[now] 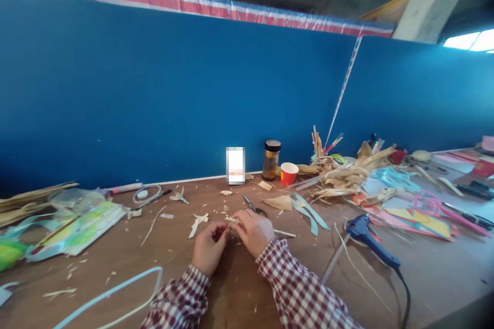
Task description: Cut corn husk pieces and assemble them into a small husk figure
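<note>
My left hand (210, 248) is closed in a pinch, thumb against forefinger, over the middle of the brown table. Close beside it, my right hand (254, 229) has its fingers bent together, tips almost meeting those of the left. Something small and pale shows at the fingertips, too hidden to name. Just beyond the right hand lies a pair of dark-handled scissors (254, 206). Pale husk scraps (198, 223) are scattered around, and a larger dried husk piece (280, 202) rests to the right of the scissors.
A blue glue gun (372, 240) with its cord lies at right. Against the blue partition (193, 87) stand a lidded jar (271, 160), a red paper cup (288, 175) and a blurred white-screened object (235, 165). Dried husks (343, 175) pile up at right; a pale blue loop (111, 293) lies at left.
</note>
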Available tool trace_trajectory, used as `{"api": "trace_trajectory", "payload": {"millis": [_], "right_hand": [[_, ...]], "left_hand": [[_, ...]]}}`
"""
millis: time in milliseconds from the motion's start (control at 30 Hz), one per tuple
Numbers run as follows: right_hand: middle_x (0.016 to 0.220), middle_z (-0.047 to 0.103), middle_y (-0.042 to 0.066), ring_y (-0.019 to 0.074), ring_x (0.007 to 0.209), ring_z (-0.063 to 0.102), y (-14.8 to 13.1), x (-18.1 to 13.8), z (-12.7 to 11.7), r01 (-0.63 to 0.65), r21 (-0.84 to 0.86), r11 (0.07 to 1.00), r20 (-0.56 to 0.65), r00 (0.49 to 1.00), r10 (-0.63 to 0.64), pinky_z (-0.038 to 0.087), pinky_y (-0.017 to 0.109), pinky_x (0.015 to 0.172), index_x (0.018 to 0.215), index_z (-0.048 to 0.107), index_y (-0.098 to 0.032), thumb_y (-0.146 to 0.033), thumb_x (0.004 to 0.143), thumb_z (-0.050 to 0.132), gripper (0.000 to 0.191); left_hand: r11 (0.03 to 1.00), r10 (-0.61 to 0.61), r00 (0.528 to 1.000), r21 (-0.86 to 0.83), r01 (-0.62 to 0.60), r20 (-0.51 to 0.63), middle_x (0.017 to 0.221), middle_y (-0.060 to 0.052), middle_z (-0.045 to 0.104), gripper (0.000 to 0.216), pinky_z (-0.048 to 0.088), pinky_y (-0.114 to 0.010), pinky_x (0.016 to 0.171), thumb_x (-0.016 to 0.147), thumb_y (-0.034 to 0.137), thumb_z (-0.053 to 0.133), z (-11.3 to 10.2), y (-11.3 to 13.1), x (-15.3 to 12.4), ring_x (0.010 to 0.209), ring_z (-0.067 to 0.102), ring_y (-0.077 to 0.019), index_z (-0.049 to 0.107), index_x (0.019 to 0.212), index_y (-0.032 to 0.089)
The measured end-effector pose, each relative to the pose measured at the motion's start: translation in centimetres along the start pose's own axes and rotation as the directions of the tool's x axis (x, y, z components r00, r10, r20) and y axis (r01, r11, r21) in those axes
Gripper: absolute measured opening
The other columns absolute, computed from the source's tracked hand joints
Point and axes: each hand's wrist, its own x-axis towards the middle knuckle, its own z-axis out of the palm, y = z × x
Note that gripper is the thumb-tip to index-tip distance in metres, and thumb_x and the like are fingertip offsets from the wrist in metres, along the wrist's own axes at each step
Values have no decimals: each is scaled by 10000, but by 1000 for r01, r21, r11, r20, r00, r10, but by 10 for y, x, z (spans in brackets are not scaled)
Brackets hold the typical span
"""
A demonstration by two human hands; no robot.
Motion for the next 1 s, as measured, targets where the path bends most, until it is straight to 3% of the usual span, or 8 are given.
{"api": "trace_trajectory", "payload": {"millis": [200, 433, 600, 700, 833, 900, 1000], "right_hand": [[832, 595, 4, 118, 767, 555, -3, 0, 0, -25, -84, 996, 62, 998, 30, 349, 197, 624, 887, 567, -235, -257, 849, 419, 155], [865, 586, 8, 124, 740, 560, 1, 1, 2, 8, -167, 986, 147, 989, 17, 352, 205, 572, 906, 565, -249, -176, 831, 407, 190], [831, 587, 21, 144, 728, 553, 2, 1, 10, 12, -230, 973, 230, 972, 43, 359, 222, 558, 841, 589, -232, -183, 836, 403, 192], [877, 576, 33, 154, 804, 535, 1, 2, 9, -40, -197, 980, 175, 982, 76, 371, 232, 616, 920, 575, -231, -253, 846, 405, 187], [923, 545, 42, 157, 864, 499, -1, 3, 4, -100, -174, 980, 39, 993, 109, 359, 242, 693, 963, 559, -221, -259, 853, 380, 213], [905, 541, 51, 158, 830, 498, -1, 3, 3, -147, -193, 970, -4, 989, 149, 351, 246, 684, 894, 576, -202, -237, 852, 377, 206], [864, 551, 53, 158, 782, 505, 1, 4, 3, -156, -207, 966, -41, 988, 150, 338, 248, 654, 888, 591, -216, -238, 873, 345, 248]], "left_hand": [[999, -14, 1000, -34, 13, -28, 663, -23, 635, 257, 460, -253, 549, 692, 384, 558, 0, 3, -1, 585, 570, -148, 614, 783, 150], [997, -66, 981, -40, 60, -180, 783, -47, 653, 301, 469, -246, 493, 707, 413, 538, -9, 0, 4, 624, 592, -158, 602, 872, 171], [948, -218, 966, -267, 175, -138, 743, -38, 660, 345, 490, -253, 484, 682, 414, 579, -9, -4, 7, 531, 584, -125, 550, 899, 148], [878, -255, 965, -433, 206, -58, 783, -33, 669, 301, 525, -249, 588, 664, 320, 639, -5, -4, 8, 597, 610, -110, 559, 901, 152], [693, -333, 942, -668, 271, 37, 807, -36, 670, 280, 526, -190, 621, 693, 150, 635, -2, 2, 8, 640, 621, -85, 552, 959, 153], [624, -388, 919, -713, 320, 74, 772, -45, 669, 227, 523, -166, 580, 724, 120, 602, -2, 7, 7, 604, 617, -75, 548, 944, 136], [608, -459, 883, -689, 395, 102, 717, -48, 663, 118, 509, -148, 499, 762, 145, 564, -2, 13, 5, 534, 604, -66, 535, 874, 123]]}}
